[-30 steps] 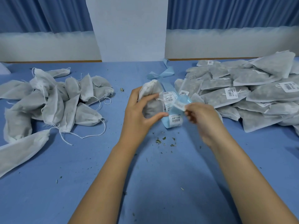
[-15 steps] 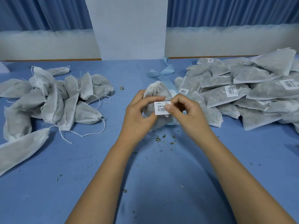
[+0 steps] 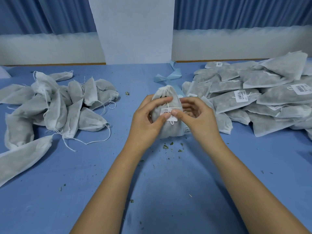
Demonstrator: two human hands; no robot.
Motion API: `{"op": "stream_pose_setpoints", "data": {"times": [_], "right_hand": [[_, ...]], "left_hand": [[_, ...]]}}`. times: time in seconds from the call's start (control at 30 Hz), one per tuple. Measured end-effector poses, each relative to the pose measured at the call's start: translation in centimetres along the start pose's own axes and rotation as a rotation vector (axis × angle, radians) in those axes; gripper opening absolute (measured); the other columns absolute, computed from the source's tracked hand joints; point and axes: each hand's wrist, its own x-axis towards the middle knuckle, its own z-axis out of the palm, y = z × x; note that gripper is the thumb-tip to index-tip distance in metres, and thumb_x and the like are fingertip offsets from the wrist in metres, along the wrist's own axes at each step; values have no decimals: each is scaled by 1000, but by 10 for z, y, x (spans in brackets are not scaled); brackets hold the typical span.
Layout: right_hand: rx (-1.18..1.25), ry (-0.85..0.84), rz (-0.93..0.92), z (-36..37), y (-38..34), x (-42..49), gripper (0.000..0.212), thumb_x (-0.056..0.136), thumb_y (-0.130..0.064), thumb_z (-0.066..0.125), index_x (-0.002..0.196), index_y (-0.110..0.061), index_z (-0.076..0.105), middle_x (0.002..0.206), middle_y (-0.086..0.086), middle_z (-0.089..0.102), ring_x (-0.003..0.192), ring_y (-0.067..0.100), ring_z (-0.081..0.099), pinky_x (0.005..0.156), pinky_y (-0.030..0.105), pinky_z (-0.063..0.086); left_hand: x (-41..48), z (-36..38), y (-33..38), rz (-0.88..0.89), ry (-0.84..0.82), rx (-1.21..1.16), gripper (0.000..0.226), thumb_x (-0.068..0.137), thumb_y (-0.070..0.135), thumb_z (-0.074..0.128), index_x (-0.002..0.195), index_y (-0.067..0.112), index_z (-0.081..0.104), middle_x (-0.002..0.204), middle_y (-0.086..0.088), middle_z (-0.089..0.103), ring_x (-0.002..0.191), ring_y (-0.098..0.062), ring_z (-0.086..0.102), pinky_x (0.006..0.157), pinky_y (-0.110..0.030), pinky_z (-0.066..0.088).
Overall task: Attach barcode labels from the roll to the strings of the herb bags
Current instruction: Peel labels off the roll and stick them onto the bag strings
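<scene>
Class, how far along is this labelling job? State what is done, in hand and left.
Done: the right-hand pile of grey herb bags shows white barcode labels. In hand: the left hand grips a white drawstring herb bag while its thumb and the right hand press a white barcode label onto its string. Left: the left-hand pile of unlabelled white bags.

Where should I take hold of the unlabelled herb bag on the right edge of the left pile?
Probably grip the unlabelled herb bag by its gathered neck, coming from the table's middle: that end points out of the pile, nothing lies on it, and its string trails free there.
</scene>
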Motion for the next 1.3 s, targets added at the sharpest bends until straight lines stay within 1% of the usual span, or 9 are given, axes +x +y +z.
{"op": "stream_pose_setpoints", "data": {"times": [0.1,0.23,0.5,0.6,0.73,0.9,1.0,1.13,1.3], "right_hand": [[85,22,-19,-1,-4,-1,6,81,-6,72,76,-7,69,75,8,69,72,10,61,70,23,50],[99,37,48,-12,-8,-2,13,86,-9,68,86,4,69,80,15,68,74,11,61,71,22,49],[20,83,126,-71,-17,-17,10,85,-15,70,84,-5,73,75,10,69,68,11,59,65,22,47],[94,-49,222,-95,-23,-24,14,87,-14,67,100,-10,70,90,5,74,76,15,68,63,26,55],[123,16,222,-123,-29,-16,8,90,-10,62,93,-7,69,66,-1,67,47,13,52,42,22,41],[668,320,318,-146,-40,38,12,91,-9,62,92,3,61,92,13,67,92,23,69,76,21,56],[692,320,389,-139,-31,49,8,93,-1,56,88,5,57,91,18,60,90,27,66,75,23,57],[591,201,408,-105,-19,36,18,91,7,51,75,5,57,76,17,58,72,23,64,59,18,56],[348,1,340,-53,-10,17,18,92,6,50,78,0,59,72,13,61,52,14,65,60,17,55]], "left_hand": [[2,6,3,-51,28,-61,56,82,15,73,126,43,53,120,8,64,112,-8,61,95,-26,48],[12,24,6,-190,141,-94,75,85,14,74,141,45,35,70,3,58,62,-5,54,65,-19,47],[23,93,30,-252,210,-72,53,88,16,69,134,30,46,77,-26,57,69,-14,59,72,-32,53],[28,117,36,-264,256,-114,51,89,14,67,135,23,47,80,-13,64,70,-5,62,69,-17,50],[39,141,41,-380,119,-153,50,99,30,53,145,22,36,92,11,64,91,-10,62,84,-23,48],[45,146,41,-392,102,-243,42,103,32,42,143,21,36,101,9,65,87,-5,66,84,-23,51],[44,141,39,-389,83,-203,31,102,25,43,133,22,44,107,2,65,89,-9,66,86,-27,51],[45,114,26,-365,162,104,29,98,19,47,126,20,52,107,2,62,105,-21,61,86,-25,46],[32,30,-14,-697,285,1166,47,94,32,51,136,13,44,149,-18,31,141,-38,20,113,-59,10]]}}
